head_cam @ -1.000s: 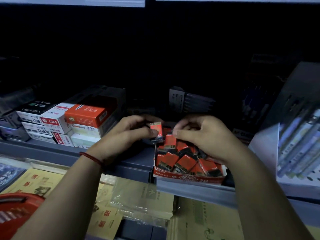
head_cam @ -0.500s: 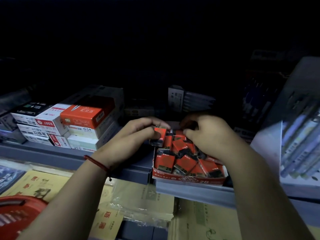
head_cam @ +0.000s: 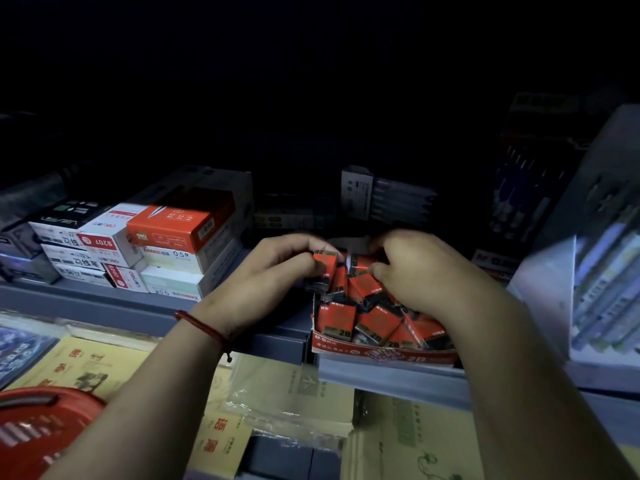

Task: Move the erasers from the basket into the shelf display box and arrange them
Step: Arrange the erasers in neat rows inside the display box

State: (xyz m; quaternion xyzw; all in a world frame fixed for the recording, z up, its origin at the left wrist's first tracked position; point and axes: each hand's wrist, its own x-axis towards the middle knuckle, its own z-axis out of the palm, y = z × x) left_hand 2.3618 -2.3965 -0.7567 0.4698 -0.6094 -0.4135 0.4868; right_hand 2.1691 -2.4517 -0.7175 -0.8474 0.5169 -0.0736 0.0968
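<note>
Held eraser: a small red and black block (head_cam: 325, 263) marked 2B, raised just over the back left corner of the display box.
Left hand grip: the left hand (head_cam: 273, 271) pinches this eraser between thumb and curled fingers, holding it by its long faces.
Loose erasers: we see a pile of the same red blocks (head_cam: 375, 322) filling the box, tilted at many angles and not yet in rows.
Handling: we judge each eraser light, firm with a little give, and not fragile. The paper sleeve looks smooth, so a pinch across the two broad faces seems safest; a hold on the bare end could let the sleeve slide.
Right hand grip: the right hand (head_cam: 415, 268) curls down among the erasers at the back of the box, fingertips touching them. We cannot tell whether it pinches one.
Display box: a low red cardboard tray (head_cam: 381, 355) sitting at the front edge of the shelf.
Shelf: grey metal (head_cam: 104, 299), with stacked stationery boxes (head_cam: 173, 233) to the left and blurred pen packs (head_cam: 606, 289) to the right.
Basket: red (head_cam: 41, 420), in the lower left corner, well apart from the box; we cannot make out its contents.
</note>
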